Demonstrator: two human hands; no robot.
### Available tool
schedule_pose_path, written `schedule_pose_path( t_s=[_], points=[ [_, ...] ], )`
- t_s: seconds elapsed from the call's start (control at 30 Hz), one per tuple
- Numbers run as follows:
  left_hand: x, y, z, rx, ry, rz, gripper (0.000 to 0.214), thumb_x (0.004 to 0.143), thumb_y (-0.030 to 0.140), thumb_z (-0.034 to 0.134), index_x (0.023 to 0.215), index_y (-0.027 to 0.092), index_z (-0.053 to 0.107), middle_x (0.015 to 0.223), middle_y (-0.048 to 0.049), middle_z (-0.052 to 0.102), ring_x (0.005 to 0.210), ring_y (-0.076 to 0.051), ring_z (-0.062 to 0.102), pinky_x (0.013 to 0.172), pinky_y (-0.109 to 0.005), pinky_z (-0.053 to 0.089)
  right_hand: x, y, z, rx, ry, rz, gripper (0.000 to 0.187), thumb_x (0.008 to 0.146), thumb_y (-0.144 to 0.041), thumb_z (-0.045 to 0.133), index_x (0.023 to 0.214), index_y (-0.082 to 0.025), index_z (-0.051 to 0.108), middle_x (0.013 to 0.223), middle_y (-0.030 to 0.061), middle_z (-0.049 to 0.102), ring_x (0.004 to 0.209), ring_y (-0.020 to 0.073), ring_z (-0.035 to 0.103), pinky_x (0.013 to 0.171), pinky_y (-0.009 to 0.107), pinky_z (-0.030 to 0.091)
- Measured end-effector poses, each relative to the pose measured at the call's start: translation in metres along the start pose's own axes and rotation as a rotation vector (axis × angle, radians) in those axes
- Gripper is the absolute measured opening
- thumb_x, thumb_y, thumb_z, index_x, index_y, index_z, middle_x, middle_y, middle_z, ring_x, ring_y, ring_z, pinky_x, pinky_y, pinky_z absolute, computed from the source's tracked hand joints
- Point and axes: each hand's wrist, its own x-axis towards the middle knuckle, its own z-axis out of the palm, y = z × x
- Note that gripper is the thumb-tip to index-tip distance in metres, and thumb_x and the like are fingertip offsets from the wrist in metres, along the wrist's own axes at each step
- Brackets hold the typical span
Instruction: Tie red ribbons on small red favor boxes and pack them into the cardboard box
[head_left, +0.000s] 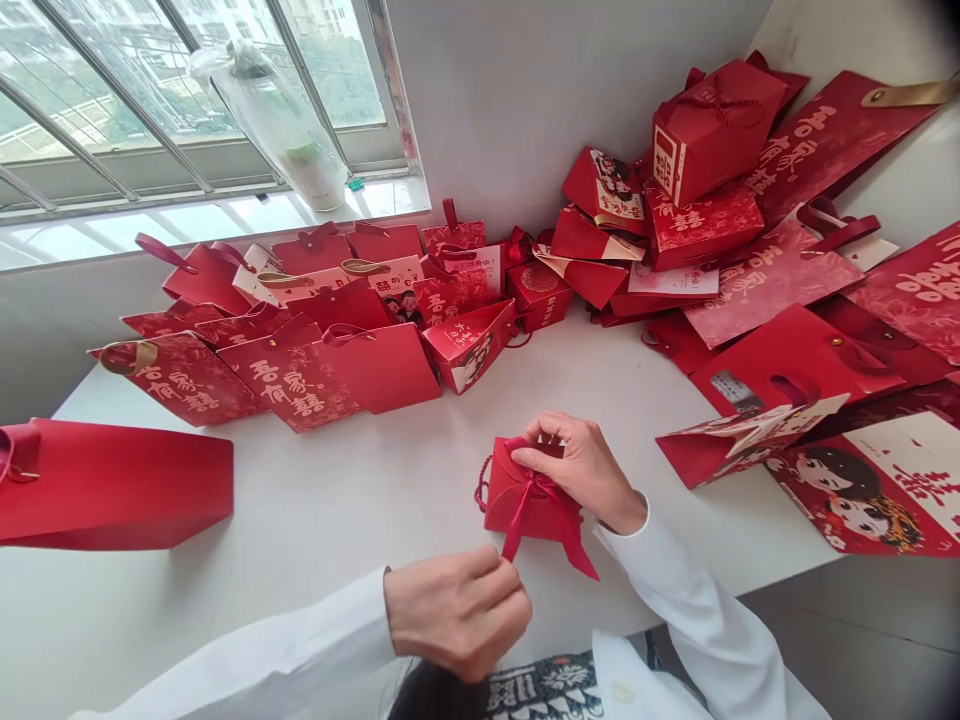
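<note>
Carefully, left hand (457, 612) pinches red ribbon (513, 532), right hand (579, 470) holds red box (506, 505)

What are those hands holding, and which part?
The left hand pinches a loose end of the red ribbon; the right hand holds the top of the small red gift box.

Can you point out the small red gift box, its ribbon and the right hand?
Small red gift box (508, 500), head view, on its front face.
Red ribbon (513, 535), head view, on its hanging tail.
Right hand (581, 470), head view, on its back.
</note>
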Motion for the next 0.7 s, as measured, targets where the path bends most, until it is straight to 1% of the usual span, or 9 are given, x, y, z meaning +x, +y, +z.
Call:
schedule_pose_path(
  t_s=[0.07, 0.17, 0.27, 0.33, 0.37, 0.43, 0.53, 0.63, 0.7],
  points=[
    [-0.004, 0.004, 0.0, -0.079, -0.015, 0.009, 0.016, 0.079, 0.013, 0.055, 0.064, 0.015, 0.054, 0.06, -0.0007, 0.041, 0.051, -0.013, 0.039, 0.046, -0.029, 0.031, -0.001, -0.001, -0.001, 0.004, -0.005, 0.0, 0.014, 0.079, -0.022, 0.062, 0.066, -0.019, 0.057, 0.068, -0.0035, 0.056, 0.063, 0.0114, 0.049, 0.059, 0.023, 0.039],
    [-0.01, 0.003, -0.01, -0.202, 0.037, -0.026, 0.009, 0.082, 0.015, 0.052, 0.081, 0.014, 0.06, 0.063, -0.0013, 0.045, 0.051, -0.013, 0.039, 0.046, -0.029, 0.032, -0.004, -0.003, -0.006, 0.04, -0.006, -0.015, 0.011, 0.083, -0.03, 0.06, 0.078, -0.021, 0.06, 0.081, -0.0011, 0.06, 0.072, 0.0132, 0.052, 0.066, 0.025, 0.042],
    [-0.009, -0.006, -0.022, -0.307, 0.228, -0.234, 0.017, 0.084, 0.012, 0.041, 0.091, 0.013, 0.057, 0.066, -0.0039, 0.05, 0.054, -0.014, 0.042, 0.05, -0.03, 0.036, -0.014, 0.002, -0.017, 0.045, 0.089, -0.007, 0.017, 0.089, -0.037, 0.052, 0.091, -0.022, 0.06, 0.094, 0.0013, 0.061, 0.08, 0.0152, 0.054, 0.068, 0.026, 0.043],
    [-0.003, -0.014, -0.026, -0.282, 0.28, -0.38, 0.021, 0.084, 0.008, 0.04, 0.098, 0.012, 0.056, 0.076, -0.0083, 0.057, 0.067, -0.017, 0.051, 0.058, -0.03, 0.042, -0.023, 0.009, -0.026, 0.017, 0.131, -0.024, 0.019, 0.091, -0.039, 0.051, 0.094, -0.023, 0.06, 0.095, 0.0019, 0.06, 0.082, 0.0157, 0.055, 0.069, 0.027, 0.044],
    [0.001, -0.018, -0.025, -0.239, 0.268, -0.416, 0.023, 0.085, 0.007, 0.041, 0.103, 0.011, 0.055, 0.083, -0.0103, 0.06, 0.076, -0.019, 0.054, 0.063, -0.031, 0.044, -0.028, 0.013, -0.03, -0.004, 0.123, -0.045, 0.019, 0.09, -0.039, 0.052, 0.096, -0.023, 0.06, 0.096, 0.0023, 0.06, 0.082, 0.0159, 0.055, 0.071, 0.027, 0.045],
    [0.01, -0.025, -0.02, -0.127, 0.203, -0.413, 0.028, 0.088, 0.01, 0.043, 0.113, 0.012, 0.053, 0.096, -0.0124, 0.063, 0.091, -0.022, 0.056, 0.072, -0.034, 0.046, -0.036, 0.022, -0.036, -0.048, 0.07, -0.099, 0.021, 0.089, -0.04, 0.055, 0.101, -0.024, 0.06, 0.098, 0.0034, 0.059, 0.083, 0.0163, 0.055, 0.076, 0.029, 0.046],
    [0.02, -0.03, -0.006, -0.04, 0.114, -0.36, 0.032, 0.09, 0.018, 0.045, 0.121, 0.012, 0.051, 0.104, -0.013, 0.062, 0.097, -0.023, 0.056, 0.081, -0.037, 0.047, -0.04, 0.028, -0.04, -0.074, -0.005, -0.115, 0.026, 0.088, -0.041, 0.057, 0.107, -0.023, 0.06, 0.097, 0.0041, 0.059, 0.077, 0.0158, 0.054, 0.072, 0.029, 0.048],
    [0.022, -0.029, 0.008, -0.022, 0.067, -0.35, 0.034, 0.089, 0.021, 0.049, 0.121, 0.012, 0.051, 0.103, -0.0136, 0.06, 0.094, -0.023, 0.057, 0.084, -0.04, 0.048, -0.038, 0.025, -0.038, -0.11, -0.019, -0.101, 0.019, 0.087, -0.039, 0.06, 0.096, -0.023, 0.062, 0.09, 0.0027, 0.057, 0.075, 0.0154, 0.052, 0.071, 0.028, 0.047],
    [0.021, -0.029, 0.013, -0.007, 0.089, -0.34, 0.033, 0.088, 0.021, 0.05, 0.12, 0.011, 0.052, 0.102, -0.0141, 0.059, 0.093, -0.024, 0.058, 0.082, -0.04, 0.05, -0.035, 0.02, -0.037, -0.149, -0.016, -0.08, 0.013, 0.086, -0.035, 0.061, 0.083, -0.022, 0.062, 0.086, 0.0014, 0.056, 0.075, 0.0151, 0.052, 0.069, 0.027, 0.046]
  ],
)
